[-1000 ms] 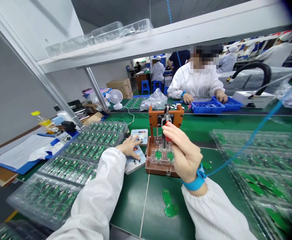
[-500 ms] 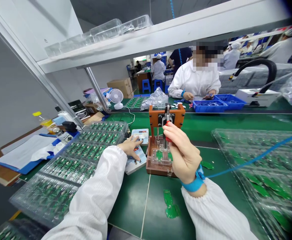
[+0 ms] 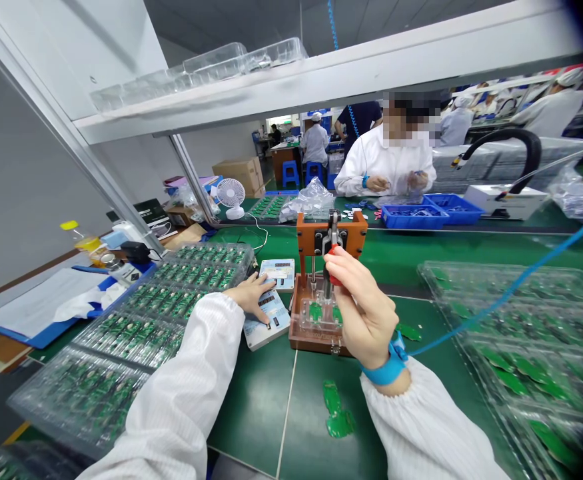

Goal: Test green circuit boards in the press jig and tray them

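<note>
My right hand [image 3: 366, 307] is closed round the red-tipped lever [image 3: 333, 265] of an orange-brown press fixture [image 3: 328, 247]. Small green circuit boards [image 3: 316, 310] sit under the fixture's clear plate. My left hand [image 3: 252, 293] lies with fingers spread flat on a small white tester box [image 3: 267, 320] just left of the fixture. A second white box [image 3: 278, 273] with a label stands behind it. A blue wrist strap [image 3: 388, 363] with a blue coiled cord is on my right wrist.
Clear trays of green boards [image 3: 171, 300] stretch along the left. More clear trays [image 3: 521, 327] lie on the right. Loose green boards [image 3: 336, 410] rest on the green mat near me. Across the bench a person in white works over blue bins [image 3: 428, 213]. A small fan [image 3: 231, 195] stands at the back.
My left hand has slid back slightly along the tester box, and its red display no longer shows. My right hand stays on the lever. The person opposite has raised both hands from the bins.
</note>
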